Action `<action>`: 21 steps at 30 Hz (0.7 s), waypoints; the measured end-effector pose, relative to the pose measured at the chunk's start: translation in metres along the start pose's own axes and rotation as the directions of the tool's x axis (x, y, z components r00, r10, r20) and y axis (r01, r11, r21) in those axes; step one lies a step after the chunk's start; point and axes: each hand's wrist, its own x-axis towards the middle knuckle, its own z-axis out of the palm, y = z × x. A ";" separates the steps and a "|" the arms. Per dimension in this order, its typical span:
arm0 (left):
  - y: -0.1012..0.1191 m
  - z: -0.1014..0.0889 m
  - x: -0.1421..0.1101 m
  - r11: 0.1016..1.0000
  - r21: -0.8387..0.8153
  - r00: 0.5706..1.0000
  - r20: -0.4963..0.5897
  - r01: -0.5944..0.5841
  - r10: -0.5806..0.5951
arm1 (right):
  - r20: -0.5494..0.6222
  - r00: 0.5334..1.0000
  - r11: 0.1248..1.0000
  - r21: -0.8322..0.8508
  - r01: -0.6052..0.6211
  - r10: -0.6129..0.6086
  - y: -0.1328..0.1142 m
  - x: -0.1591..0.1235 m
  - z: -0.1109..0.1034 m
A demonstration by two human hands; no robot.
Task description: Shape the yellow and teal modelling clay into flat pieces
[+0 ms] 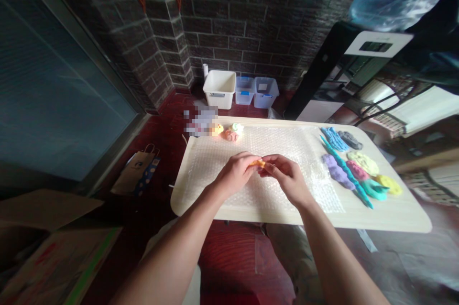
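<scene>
A small orange piece of modelling clay (257, 163) is pinched between my two hands above the table. My left hand (238, 169) grips its left end with thumb and fingers closed. On the other end, my right hand (283, 173) holds it with thumb and fingertips. Beneath both hands lies a sheet of bubble wrap (215, 171). Toward the far left of the table sit a pink and pale green clay shape (233, 133) and a small yellow one (217, 129).
Several coloured clay lumps lie on the right of the table (401, 214), among them a purple lump (337, 171) and a long teal strip (347, 171). A white bin (219, 89) and two clear bins stand by the wall. A paper bag (134, 171) rests on the floor.
</scene>
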 end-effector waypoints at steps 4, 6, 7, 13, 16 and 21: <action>0.001 0.002 -0.002 0.995 0.077 0.998 0.007 -0.066 0.066 | 0.032 0.998 0.999 -0.008 -0.046 0.046 0.001 0.001 0.001; 0.002 0.003 -0.002 0.992 0.094 0.996 0.003 -0.089 0.089 | 0.042 0.998 0.999 0.001 -0.050 0.050 0.002 0.002 0.000; 0.002 0.002 -0.002 0.992 0.088 0.995 -0.008 -0.095 0.096 | 0.038 0.998 0.999 0.008 -0.045 0.045 0.003 0.002 -0.001; 0.004 -0.002 -0.002 0.998 -0.022 0.999 0.019 -0.051 0.051 | 0.008 1.000 0.999 0.042 -0.014 0.014 0.001 0.002 -0.005; 0.005 -0.004 -0.002 0.999 -0.013 0.999 0.013 -0.042 0.042 | 0.031 0.999 0.999 0.034 -0.032 0.031 -0.002 0.001 -0.005; 0.009 -0.005 -0.003 0.997 -0.003 0.997 -0.014 -0.072 0.072 | 0.040 0.998 0.996 0.062 -0.058 0.056 -0.005 0.000 -0.005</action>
